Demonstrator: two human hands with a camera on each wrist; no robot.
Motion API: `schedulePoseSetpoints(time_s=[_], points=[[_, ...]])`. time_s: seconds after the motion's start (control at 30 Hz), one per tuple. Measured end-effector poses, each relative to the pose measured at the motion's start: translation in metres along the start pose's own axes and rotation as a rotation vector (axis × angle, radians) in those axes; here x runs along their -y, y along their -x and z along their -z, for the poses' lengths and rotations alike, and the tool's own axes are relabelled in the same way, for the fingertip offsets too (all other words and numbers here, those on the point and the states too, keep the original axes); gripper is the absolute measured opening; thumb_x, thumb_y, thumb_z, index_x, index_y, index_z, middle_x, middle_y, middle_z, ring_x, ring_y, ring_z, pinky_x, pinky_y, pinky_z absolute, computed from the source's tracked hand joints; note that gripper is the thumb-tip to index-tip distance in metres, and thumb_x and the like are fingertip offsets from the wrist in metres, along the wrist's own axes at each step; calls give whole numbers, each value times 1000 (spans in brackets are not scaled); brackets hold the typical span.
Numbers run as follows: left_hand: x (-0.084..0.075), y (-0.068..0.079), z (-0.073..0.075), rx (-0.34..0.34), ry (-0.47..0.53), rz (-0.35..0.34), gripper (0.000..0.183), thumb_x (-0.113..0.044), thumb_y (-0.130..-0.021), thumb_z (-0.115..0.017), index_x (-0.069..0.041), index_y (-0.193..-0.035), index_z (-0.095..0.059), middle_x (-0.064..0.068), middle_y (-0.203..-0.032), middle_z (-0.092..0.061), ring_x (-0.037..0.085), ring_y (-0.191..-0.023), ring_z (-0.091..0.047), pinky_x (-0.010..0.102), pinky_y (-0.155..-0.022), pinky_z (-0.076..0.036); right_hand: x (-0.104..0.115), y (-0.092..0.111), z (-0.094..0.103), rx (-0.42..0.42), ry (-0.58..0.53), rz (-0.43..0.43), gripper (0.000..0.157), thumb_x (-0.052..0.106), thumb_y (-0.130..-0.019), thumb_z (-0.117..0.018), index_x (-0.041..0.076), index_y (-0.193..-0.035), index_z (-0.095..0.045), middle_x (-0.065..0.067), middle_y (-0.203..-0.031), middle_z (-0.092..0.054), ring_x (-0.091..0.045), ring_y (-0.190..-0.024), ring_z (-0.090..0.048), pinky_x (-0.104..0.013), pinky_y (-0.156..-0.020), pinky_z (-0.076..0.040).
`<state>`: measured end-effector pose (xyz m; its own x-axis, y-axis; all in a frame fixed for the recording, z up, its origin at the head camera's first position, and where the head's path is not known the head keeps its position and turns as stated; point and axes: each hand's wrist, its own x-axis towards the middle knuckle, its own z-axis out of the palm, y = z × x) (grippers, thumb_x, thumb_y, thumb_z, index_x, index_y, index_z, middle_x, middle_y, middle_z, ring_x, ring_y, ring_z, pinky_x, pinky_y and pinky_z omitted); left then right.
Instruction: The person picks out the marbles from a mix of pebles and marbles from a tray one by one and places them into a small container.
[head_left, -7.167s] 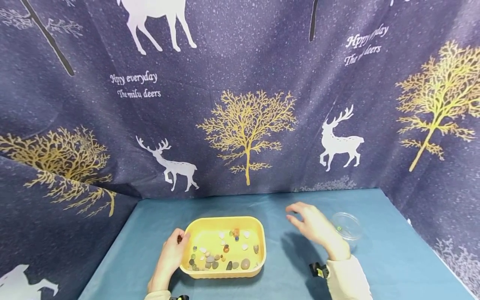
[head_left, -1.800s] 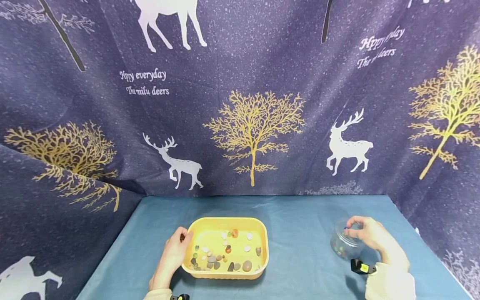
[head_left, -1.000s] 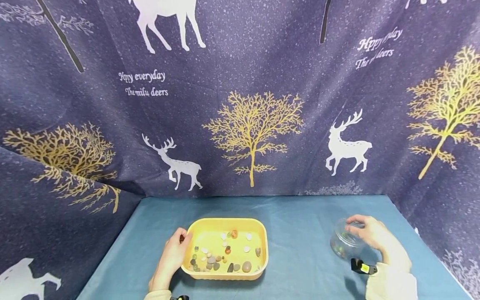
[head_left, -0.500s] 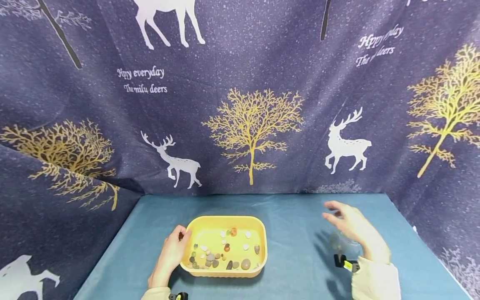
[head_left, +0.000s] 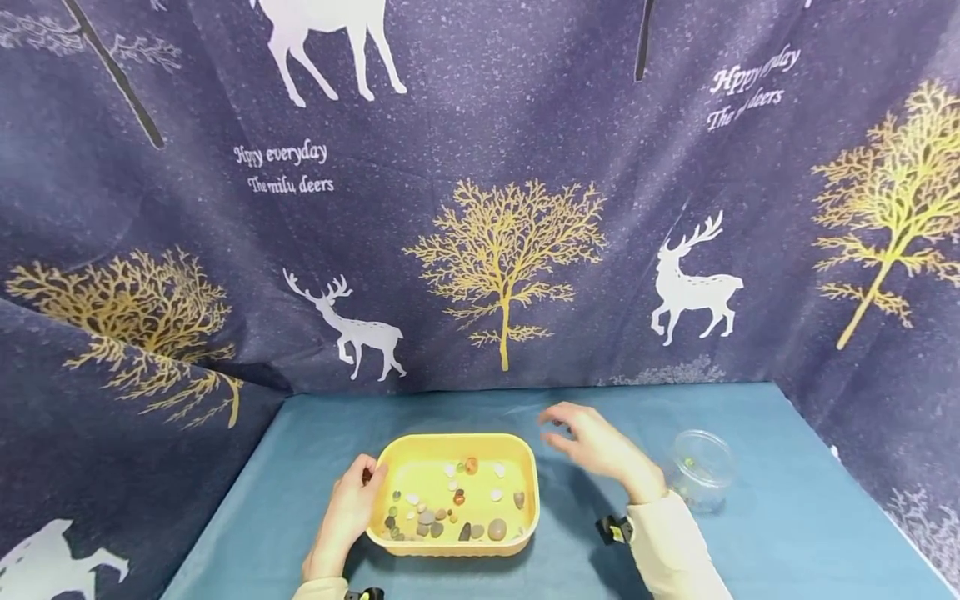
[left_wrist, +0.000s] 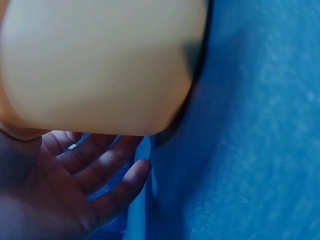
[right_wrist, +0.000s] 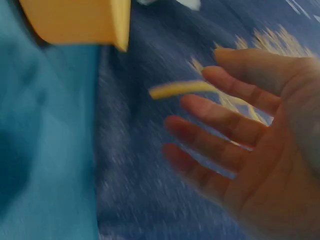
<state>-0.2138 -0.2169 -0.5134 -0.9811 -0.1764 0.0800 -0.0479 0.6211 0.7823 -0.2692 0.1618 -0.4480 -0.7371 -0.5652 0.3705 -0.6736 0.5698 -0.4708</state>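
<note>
A yellow plastic basin (head_left: 454, 548) stands on the table with several small pebbles (head_left: 427, 518) in white, grey, brown, orange and green scattered over its floor. My left hand (head_left: 347, 510) grips its left rim; in the left wrist view, the fingers (left_wrist: 107, 162) curve beside the basin's outer wall (left_wrist: 100, 65) while the thumb is hidden. Above the table, right of the basin, my right hand (head_left: 600, 450) hovers with nothing in it. Its fingers (right_wrist: 210, 120) are loosely bent and spread apart in the right wrist view. A clear round jar (head_left: 702, 475) behind that forearm contains a few small stones.
Blue-green cloth covers the table (head_left: 780, 533). Dark blue curtain fabric (head_left: 480, 125) printed with deer and trees hangs along the back and sides. Black wrist cameras sit at both cuffs.
My right hand held a blue stone over the jar 1.8 seconds ago. Its fingers then showed no stone, and it moved left towards the basin. The left hand stayed on the rim.
</note>
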Motion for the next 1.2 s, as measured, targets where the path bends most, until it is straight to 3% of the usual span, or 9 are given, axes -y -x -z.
schedulePoseSetpoints(time_s=[0.17, 0.43, 0.87, 1.0, 1.1, 1.2], points=[[0, 0, -4, 3, 19, 14, 18, -23, -103, -52, -8, -93, -49, 5, -79, -48, 18, -64, -45, 30, -57, -38, 14, -24, -14, 159, 12, 50, 18, 17, -97, -62, 14, -115, -66, -1, -115, -63, -23, -109, -59, -41, -91, -46], [0, 1, -5, 25, 43, 15, 20, -25, -103, -52, -7, -94, -49, 6, -79, -48, 18, -64, -46, 30, -57, -39, 28, -51, -29, 373, 167, 60, 19, 16, -95, -64, 15, -114, -67, 0, -114, -60, -24, -108, -56, -41, -87, -47], [2, 1, -2, -8, 22, 20, 19, -23, -102, -54, -8, -92, -49, 5, -79, -49, 18, -65, -46, 29, -58, -39, 54, -98, -64, 560, 295, 12, 23, 18, -87, -75, 20, -110, -72, 6, -108, -61, -17, -104, -54, -35, -90, -45], [3, 0, -4, -10, 26, 14, 19, -23, -102, -54, -8, -93, -50, 5, -79, -48, 18, -66, -46, 29, -57, -38, 62, -107, -72, 593, 347, -87, 18, 20, -84, -78, 26, -100, -75, 11, -109, -63, -15, -107, -55, -40, -93, -43], [3, -2, -5, -16, 21, 10, 19, -24, -102, -54, -8, -93, -50, 5, -79, -48, 17, -66, -46, 29, -57, -38, 69, -112, -77, 608, 386, -90, 13, 15, -80, -80, 24, -83, -73, 14, -95, -60, -12, -92, -53, -39, -85, -42], [3, -2, -5, -28, 16, 8, 19, -24, -102, -54, -8, -93, -50, 4, -78, -48, 17, -66, -46, 29, -58, -37, 73, -117, -84, 606, 420, -58, 30, 6, -78, -77, 20, -62, -56, 11, -68, -43, -11, -69, -38, -37, -75, -35]])
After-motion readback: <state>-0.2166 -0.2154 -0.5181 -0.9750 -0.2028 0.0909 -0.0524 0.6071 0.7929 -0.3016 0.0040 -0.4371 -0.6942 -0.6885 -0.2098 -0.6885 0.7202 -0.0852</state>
